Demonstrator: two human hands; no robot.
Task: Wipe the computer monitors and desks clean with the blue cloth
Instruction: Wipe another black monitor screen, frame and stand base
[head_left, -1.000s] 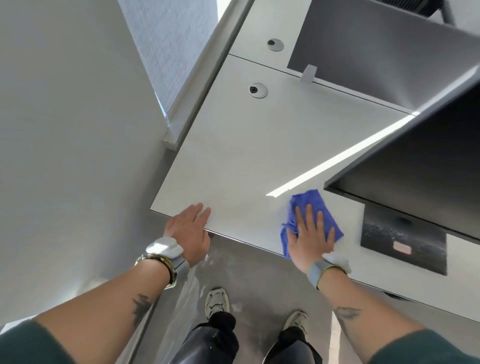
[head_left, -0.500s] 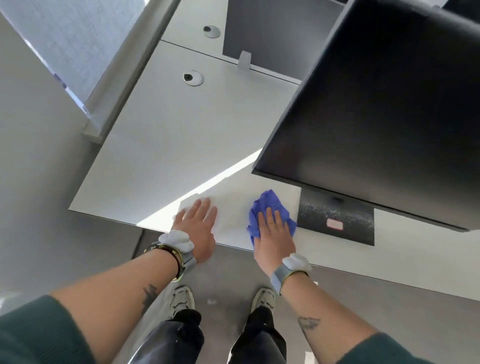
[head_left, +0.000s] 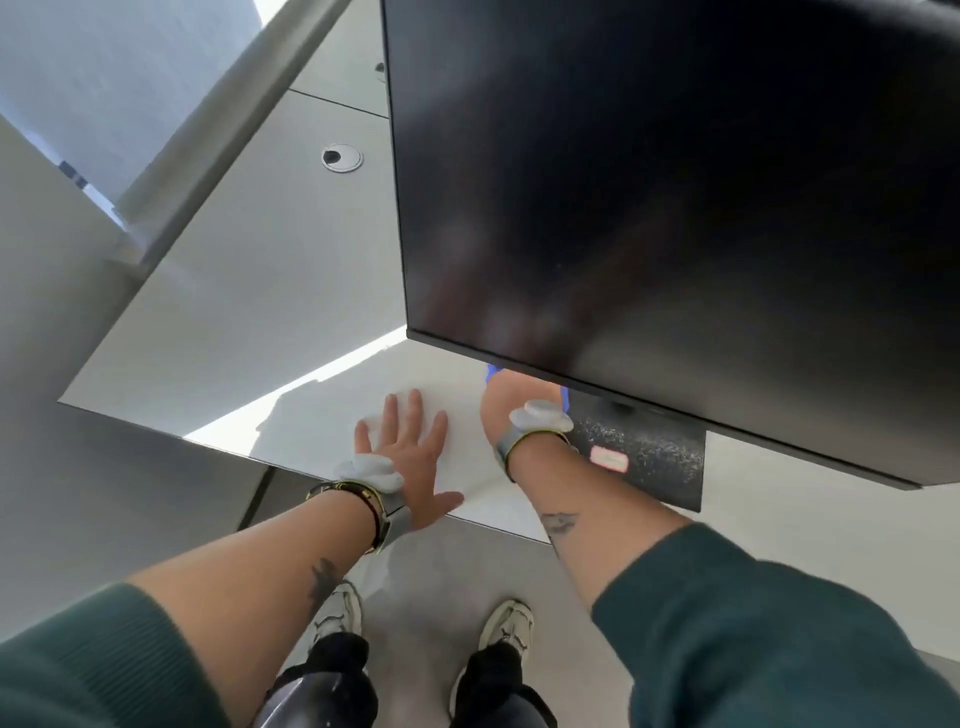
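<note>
Blue cloth (head_left: 564, 399) beneath right grip (head_left: 511, 392)

The left hand (head_left: 405, 452) lies flat on the white desk (head_left: 234, 312) near its front edge, with straight fingers. The right hand (head_left: 514, 389) goes under the big black monitor (head_left: 649, 208), so its fingers are hidden. Little bits of the blue cloth (head_left: 565, 397) peek out beside it. The dark monitor base (head_left: 654, 457) sits just right of that wrist
</note>
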